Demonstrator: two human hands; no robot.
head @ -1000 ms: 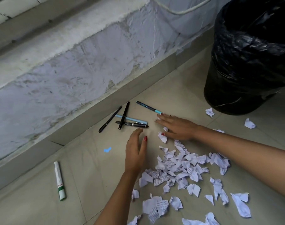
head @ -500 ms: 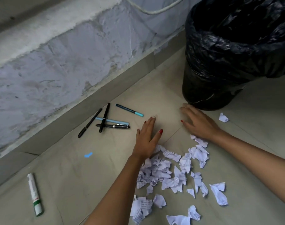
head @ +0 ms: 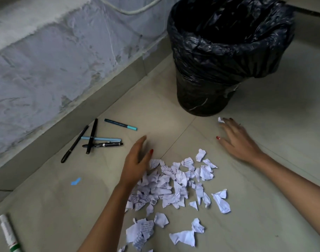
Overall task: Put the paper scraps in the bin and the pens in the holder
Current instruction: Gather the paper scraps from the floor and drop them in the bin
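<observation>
Right hand (head: 235, 140) has slid toward the bin (head: 219, 73), fingers spread beside a scrap (head: 220, 119).

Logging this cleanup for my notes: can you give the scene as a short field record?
surface: tiled floor by a wall
paper scraps: loose pile on the floor, none in hand
bin: black-lined, upright
pens: five, near the wall
left hand: open, at the pile's edge
right hand: open, flat, fingertips at a stray scrap
</observation>
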